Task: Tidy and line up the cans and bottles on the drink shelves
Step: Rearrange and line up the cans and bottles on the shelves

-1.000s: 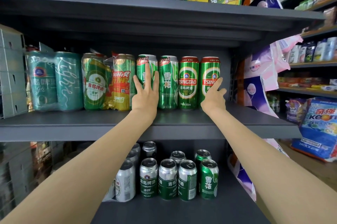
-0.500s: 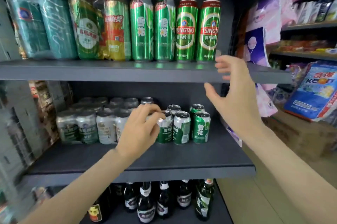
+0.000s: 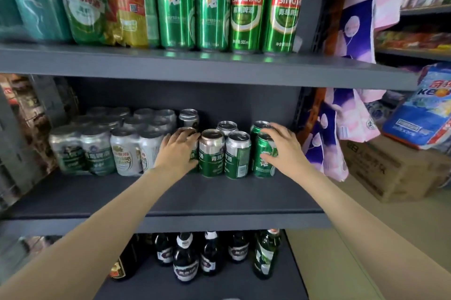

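- Middle shelf (image 3: 170,202) carried short cans, with a shrink-wrapped pack (image 3: 107,148) at left.
- Right hand (image 3: 284,150), off the upper shelf edge half a second earlier, now curled fingers round green can (image 3: 264,163).
- Left hand (image 3: 178,153) stayed gripping silver-top can (image 3: 186,132).

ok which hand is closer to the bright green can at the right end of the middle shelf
Right. The right hand grips that bright green can from its right side; the left hand holds the can at the row's other end, two cans away.
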`<state>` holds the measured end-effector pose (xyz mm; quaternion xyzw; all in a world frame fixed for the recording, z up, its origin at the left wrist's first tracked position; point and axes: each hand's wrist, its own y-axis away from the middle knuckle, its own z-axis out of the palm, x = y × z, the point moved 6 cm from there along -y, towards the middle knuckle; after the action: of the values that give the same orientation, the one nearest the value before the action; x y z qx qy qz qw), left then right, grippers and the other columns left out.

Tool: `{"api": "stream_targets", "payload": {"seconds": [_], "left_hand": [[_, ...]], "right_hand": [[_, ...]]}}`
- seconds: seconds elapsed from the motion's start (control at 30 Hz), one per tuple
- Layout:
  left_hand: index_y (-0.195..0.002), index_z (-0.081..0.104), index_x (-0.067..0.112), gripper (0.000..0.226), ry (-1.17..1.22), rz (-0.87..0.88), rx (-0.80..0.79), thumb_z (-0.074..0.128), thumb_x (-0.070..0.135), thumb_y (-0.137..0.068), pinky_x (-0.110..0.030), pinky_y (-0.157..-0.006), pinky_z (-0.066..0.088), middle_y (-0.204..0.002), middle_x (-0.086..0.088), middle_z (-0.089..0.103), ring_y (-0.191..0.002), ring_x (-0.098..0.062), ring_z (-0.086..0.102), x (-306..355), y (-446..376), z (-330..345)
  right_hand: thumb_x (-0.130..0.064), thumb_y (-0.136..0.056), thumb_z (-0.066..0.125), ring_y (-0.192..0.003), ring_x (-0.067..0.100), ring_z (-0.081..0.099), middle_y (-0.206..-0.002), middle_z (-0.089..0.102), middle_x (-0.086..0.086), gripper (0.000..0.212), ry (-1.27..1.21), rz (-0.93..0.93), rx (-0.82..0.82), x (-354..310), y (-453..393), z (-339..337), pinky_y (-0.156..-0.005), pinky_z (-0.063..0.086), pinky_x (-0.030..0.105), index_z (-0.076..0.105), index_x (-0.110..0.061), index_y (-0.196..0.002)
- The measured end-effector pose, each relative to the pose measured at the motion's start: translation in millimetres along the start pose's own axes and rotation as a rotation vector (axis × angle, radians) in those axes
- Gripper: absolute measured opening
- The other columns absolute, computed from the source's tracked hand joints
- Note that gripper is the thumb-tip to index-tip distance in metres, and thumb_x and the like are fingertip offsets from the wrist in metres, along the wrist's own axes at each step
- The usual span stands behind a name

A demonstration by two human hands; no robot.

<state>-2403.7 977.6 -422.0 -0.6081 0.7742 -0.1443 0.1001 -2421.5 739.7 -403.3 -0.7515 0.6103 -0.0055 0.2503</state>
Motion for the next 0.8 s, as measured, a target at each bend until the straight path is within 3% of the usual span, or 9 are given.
{"api": "stream_targets", "payload": {"seconds": [0.1,0.17,0.3,0.47,0.63,0.7,0.73,0.8], "left_hand": [[-0.147,0.022,0.022,0.069,-0.020,0.095,0.039,0.058,0.022,-0.088,-0.032,-0.114,0.011,-0.152,0.002,0.024,-0.139,-0.021,0.024,-10,0,2],[-0.145,0.029,0.016,0.070,0.021,0.100,0.108,0.063,0.015,-0.084,-0.033,-0.111,0.020,-0.146,-0.005,0.037,-0.132,-0.026,0.036,-15,0,1],[-0.122,0.059,0.006,0.065,-0.015,0.116,0.276,0.082,0.008,-0.062,-0.048,-0.098,0.041,-0.108,-0.011,0.066,-0.099,-0.033,0.063,-28,-2,1],[-0.117,0.063,0.008,0.071,-0.066,0.133,0.263,0.090,0.021,-0.052,-0.050,-0.098,0.040,-0.099,-0.009,0.068,-0.093,-0.032,0.065,-33,-4,1],[-0.103,0.067,0.009,0.075,-0.225,0.124,0.287,0.094,0.026,-0.035,-0.047,-0.092,0.047,-0.080,-0.003,0.066,-0.074,-0.025,0.067,-31,-12,8],[-0.102,0.066,0.008,0.068,-0.286,0.078,0.277,0.092,0.018,-0.039,-0.046,-0.098,0.043,-0.081,-0.003,0.068,-0.080,-0.024,0.067,-31,-22,7],[-0.108,0.062,0.008,0.061,-0.317,0.045,0.250,0.087,0.016,-0.053,-0.045,-0.105,0.035,-0.092,-0.004,0.069,-0.096,-0.024,0.065,-30,-27,6],[-0.127,0.047,0.011,0.045,-0.309,-0.017,0.178,0.060,0.014,-0.084,-0.044,-0.115,0.012,-0.123,-0.006,0.060,-0.130,-0.025,0.040,-27,-40,7]], "right_hand": [[-0.035,-0.082,0.067,-0.141,0.027,0.019,-0.152,0.026,-0.002,0.067,0.097,-0.132,-0.054,-20,-19,17,-0.116,0.011,0.046,0.036,-0.027,-0.141],[-0.037,-0.085,0.063,-0.139,0.022,0.025,-0.149,0.029,-0.006,0.065,0.148,-0.174,-0.120,-34,-23,29,-0.116,0.003,0.046,0.033,-0.028,-0.142],[-0.040,-0.087,0.060,-0.136,0.016,0.032,-0.144,0.036,-0.002,0.065,0.255,-0.218,-0.039,-56,-27,40,-0.115,-0.009,0.040,0.032,-0.021,-0.142],[-0.041,-0.086,0.061,-0.140,0.018,0.028,-0.153,0.025,0.000,0.074,0.330,-0.310,-0.047,-91,-35,60,-0.113,-0.014,0.044,0.023,-0.020,-0.147],[-0.038,-0.083,0.066,-0.135,0.017,0.037,-0.150,0.034,0.001,0.075,0.345,-0.326,-0.002,-102,-39,66,-0.113,-0.014,0.035,0.029,-0.015,-0.144],[-0.034,-0.083,0.068,-0.136,0.019,0.035,-0.151,0.033,0.001,0.075,0.314,-0.336,-0.014,-102,-38,63,-0.116,-0.004,0.031,0.029,-0.014,-0.144],[-0.033,-0.083,0.067,-0.138,0.020,0.033,-0.152,0.032,0.001,0.075,0.296,-0.332,-0.022,-102,-37,60,-0.116,0.000,0.029,0.028,-0.015,-0.145],[-0.032,-0.084,0.066,-0.139,0.021,0.030,-0.152,0.031,-0.002,0.073,0.285,-0.320,-0.031,-104,-36,56,-0.116,0.007,0.027,0.027,-0.017,-0.145]]}}
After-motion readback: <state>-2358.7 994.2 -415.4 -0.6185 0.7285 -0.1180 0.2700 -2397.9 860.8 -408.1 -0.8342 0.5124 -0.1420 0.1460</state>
